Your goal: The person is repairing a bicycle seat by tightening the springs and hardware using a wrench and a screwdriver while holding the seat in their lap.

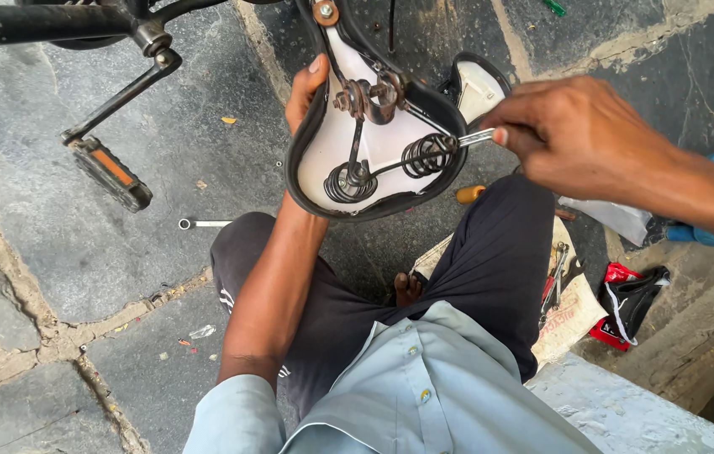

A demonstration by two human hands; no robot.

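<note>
fingers (pixel 310 76) behind saddle (pixel 374 160) (upturned)

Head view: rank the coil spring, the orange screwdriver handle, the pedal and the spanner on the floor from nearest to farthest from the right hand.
From the right hand:
1. Coil spring, just left of the fingers, under the saddle.
2. Orange screwdriver handle, below and left, by the knee.
3. Spanner, on the floor far left.
4. Pedal, farthest left, on the crank.
</note>
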